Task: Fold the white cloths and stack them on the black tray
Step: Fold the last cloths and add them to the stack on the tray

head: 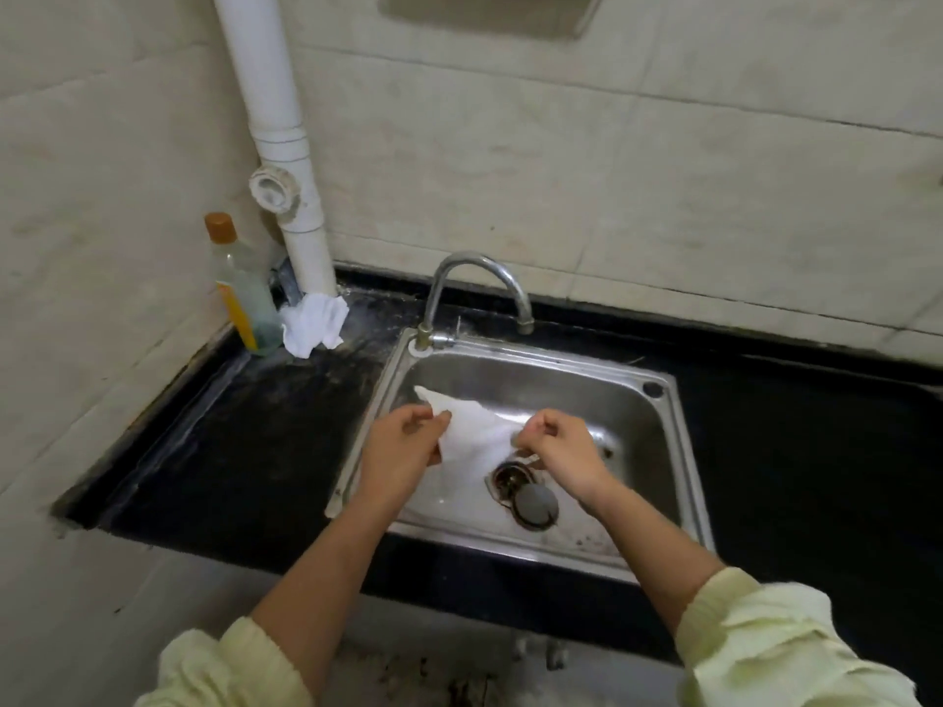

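Here, over the sink (561,390), I hold one white cloth (474,436) spread between my two hands. My left hand (403,446) pinches the cloth's left edge, thumb on top and fingers curled under. One corner pokes out past my fingers toward the back left of the basin. My right hand (559,451) is curled tight on the right side, where the fabric bunches into my grip. Both hands are level and near each other, with the cloth slack and creased between them. It hangs in the air above the basin and its lower part droops toward the drain (507,482). Whether it touches the steel bottom, I cannot tell. A dark round plug (536,507) lies just in front and to the right of the drain, overlapping its rim.

The tap (474,283) stands at the sink's back left corner, and its curved spout arches to the right with its mouth over the back rim. The sink is set into a black counter (255,441), which shows pale streaks on its left part.

A second cloth (314,324), crumpled, lies at the back left of that counter, at the foot of a white pipe (286,145) that runs up the wall (612,170). It rests against a clear bottle (240,293) with an orange cap, which stands upright in the corner. My pale yellow-green sleeves (775,640) are pushed up, so my forearms are bare.
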A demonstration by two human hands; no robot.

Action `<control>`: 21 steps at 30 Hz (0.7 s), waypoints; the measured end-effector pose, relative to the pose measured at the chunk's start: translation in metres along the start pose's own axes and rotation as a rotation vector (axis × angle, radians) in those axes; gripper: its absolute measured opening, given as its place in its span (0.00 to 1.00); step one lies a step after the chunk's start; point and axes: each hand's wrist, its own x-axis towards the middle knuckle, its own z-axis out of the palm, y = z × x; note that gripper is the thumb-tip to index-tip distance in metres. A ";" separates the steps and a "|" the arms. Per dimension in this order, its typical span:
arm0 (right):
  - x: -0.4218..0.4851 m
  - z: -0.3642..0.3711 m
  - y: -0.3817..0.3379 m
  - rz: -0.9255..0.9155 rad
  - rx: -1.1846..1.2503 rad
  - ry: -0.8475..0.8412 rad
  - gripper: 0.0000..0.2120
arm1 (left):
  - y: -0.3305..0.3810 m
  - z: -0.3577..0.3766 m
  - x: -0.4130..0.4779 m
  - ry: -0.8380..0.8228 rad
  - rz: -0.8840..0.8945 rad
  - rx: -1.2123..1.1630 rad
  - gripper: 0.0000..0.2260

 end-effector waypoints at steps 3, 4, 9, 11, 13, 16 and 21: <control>-0.024 -0.055 0.019 0.055 0.074 0.106 0.07 | 0.017 0.052 -0.016 -0.148 -0.020 -0.011 0.06; -0.032 -0.072 0.027 0.069 0.096 0.149 0.07 | 0.022 0.070 -0.023 -0.193 -0.042 -0.033 0.06; -0.091 -0.174 0.072 0.132 0.198 0.373 0.05 | 0.044 0.177 -0.075 -0.491 -0.028 0.009 0.08; -0.116 -0.210 0.087 0.153 0.242 0.442 0.05 | 0.048 0.213 -0.097 -0.608 0.056 0.093 0.09; -0.143 -0.250 0.105 0.173 0.279 0.511 0.05 | 0.049 0.256 -0.125 -0.678 0.105 0.145 0.09; -0.181 -0.304 0.127 0.209 0.461 0.493 0.03 | 0.047 0.316 -0.164 -0.769 0.140 0.187 0.07; -0.240 -0.378 0.159 0.216 0.674 0.438 0.09 | 0.042 0.410 -0.223 -0.900 0.147 0.263 0.09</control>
